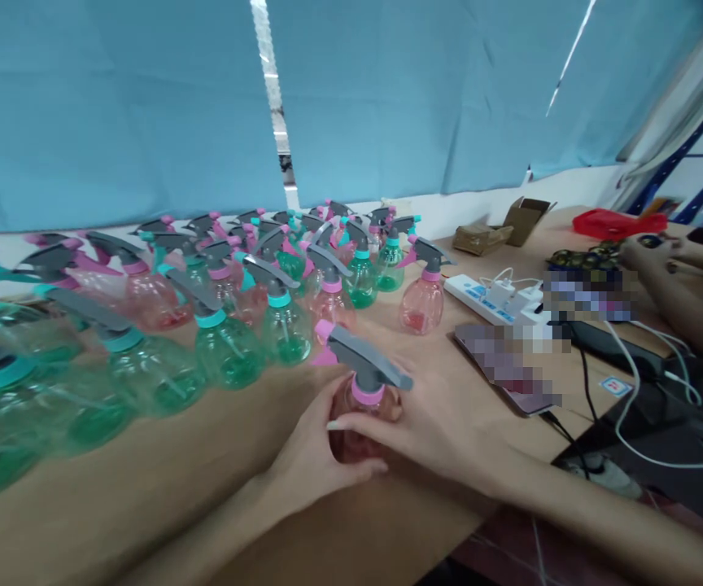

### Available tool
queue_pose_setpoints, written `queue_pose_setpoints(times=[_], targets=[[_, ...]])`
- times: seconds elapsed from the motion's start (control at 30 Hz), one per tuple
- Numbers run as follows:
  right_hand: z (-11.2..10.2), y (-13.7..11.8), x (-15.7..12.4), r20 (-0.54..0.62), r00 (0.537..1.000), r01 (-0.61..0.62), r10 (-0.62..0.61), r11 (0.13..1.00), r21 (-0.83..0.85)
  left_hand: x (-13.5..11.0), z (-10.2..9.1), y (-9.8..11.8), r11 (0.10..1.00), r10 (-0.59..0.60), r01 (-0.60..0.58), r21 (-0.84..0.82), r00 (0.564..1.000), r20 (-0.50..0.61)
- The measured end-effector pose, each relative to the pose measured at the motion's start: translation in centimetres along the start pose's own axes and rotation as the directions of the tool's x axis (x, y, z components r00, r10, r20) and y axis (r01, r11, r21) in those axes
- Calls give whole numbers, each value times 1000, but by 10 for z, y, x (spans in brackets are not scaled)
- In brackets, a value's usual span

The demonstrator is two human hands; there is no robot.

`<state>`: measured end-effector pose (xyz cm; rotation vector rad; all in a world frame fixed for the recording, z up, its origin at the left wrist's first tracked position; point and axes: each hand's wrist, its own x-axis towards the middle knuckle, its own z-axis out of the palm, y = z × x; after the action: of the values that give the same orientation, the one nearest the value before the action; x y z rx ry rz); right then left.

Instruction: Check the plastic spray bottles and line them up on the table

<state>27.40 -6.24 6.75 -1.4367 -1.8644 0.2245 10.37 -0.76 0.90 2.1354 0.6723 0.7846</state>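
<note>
Near the table's front edge stands a pink spray bottle [368, 397] with a grey and pink trigger head. My left hand [312, 456] wraps round its left side, thumb across the front. From the right, my right hand [425, 423] closes on the same bottle, its thumb reaching over the front below the pink collar. Both hands hide much of the bottle's body. Just beyond them are a green spray bottle [288, 325] and another pink spray bottle [422, 305], both upright.
Several more green and pink spray bottles [229, 350] crowd the left and back. To the right lie a white power strip [479, 299], a phone [498, 362] and cables. Farther off are cardboard boxes [526, 221], a red tray [620, 223] and another person's hands [648, 254].
</note>
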Motion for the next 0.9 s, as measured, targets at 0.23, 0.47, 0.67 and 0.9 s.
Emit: queue_pose_setpoints(times=[0.23,0.47,0.67,0.9], targets=[[11,-30,36,68,988,102,-139,913,395,-30,-28,6,998,-46,43,52,998,54],[38,-74,37,173,970,13,-171,747,664,-60,-57,6,999,9,-13,49,997,76],[62,-83,44,116,973,69,-197,736,674,-75,-71,1,994,-47,50,99,998,-34],[75,-65,65,127,965,98,-231,762,641,-78,-72,-4,943,-161,187,277,980,-113]])
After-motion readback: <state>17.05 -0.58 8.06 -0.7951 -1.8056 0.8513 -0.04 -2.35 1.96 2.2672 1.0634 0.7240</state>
